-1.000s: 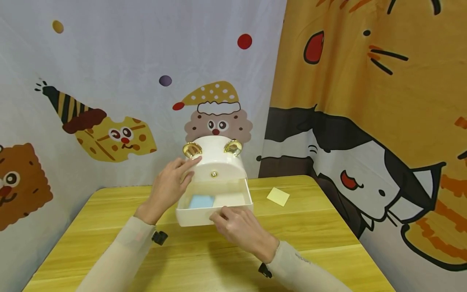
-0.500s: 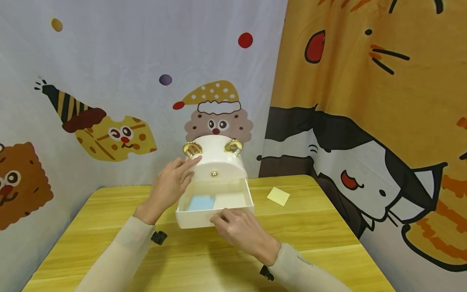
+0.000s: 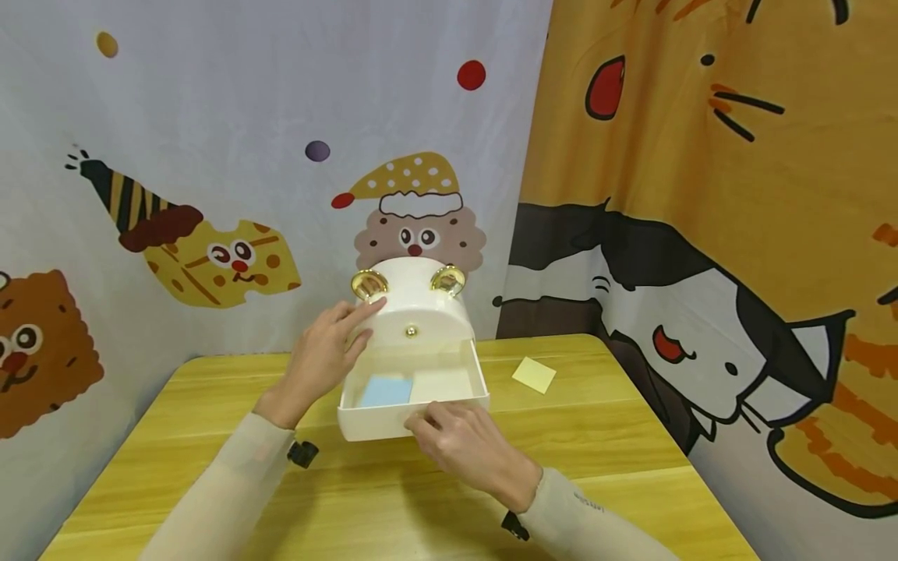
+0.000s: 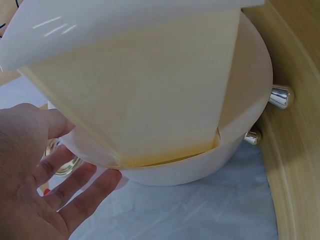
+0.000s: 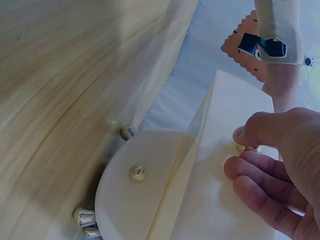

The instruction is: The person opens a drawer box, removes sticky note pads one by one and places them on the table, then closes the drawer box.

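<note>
One curled right hand (image 3: 468,446) on knob (image 5: 242,148)

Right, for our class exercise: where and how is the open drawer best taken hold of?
Probably by the gold knob on the front of the open drawer, coming from the near side. The knob appears to stand out from a flat front that faces that side, so a pinch should suit it, thumb opposite fingers, as the right hand shows.
</note>
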Motion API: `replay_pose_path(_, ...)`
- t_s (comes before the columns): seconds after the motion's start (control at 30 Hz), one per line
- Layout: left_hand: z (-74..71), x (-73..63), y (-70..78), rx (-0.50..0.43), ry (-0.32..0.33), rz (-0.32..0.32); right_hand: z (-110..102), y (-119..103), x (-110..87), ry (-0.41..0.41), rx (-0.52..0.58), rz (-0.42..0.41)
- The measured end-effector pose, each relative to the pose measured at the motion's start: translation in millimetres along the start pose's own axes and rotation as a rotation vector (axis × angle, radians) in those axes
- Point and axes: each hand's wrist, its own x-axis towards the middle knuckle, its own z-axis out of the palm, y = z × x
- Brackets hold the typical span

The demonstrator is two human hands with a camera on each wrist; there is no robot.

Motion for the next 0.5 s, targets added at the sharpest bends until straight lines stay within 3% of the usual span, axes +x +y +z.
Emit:
replay_pose_path(0.47, -2.8, -0.3, -3.4, -0.003, 0.02, 0.041, -4.8, -4.1, 0.6, -0.01, -0.004, -0.002)
replay_pose_path(0.5, 18.7, -2.7, -28.2, -0.018, 0.035, 0.056, -5.5, -4.5, 0.6, -0.01, -0.006, -0.004)
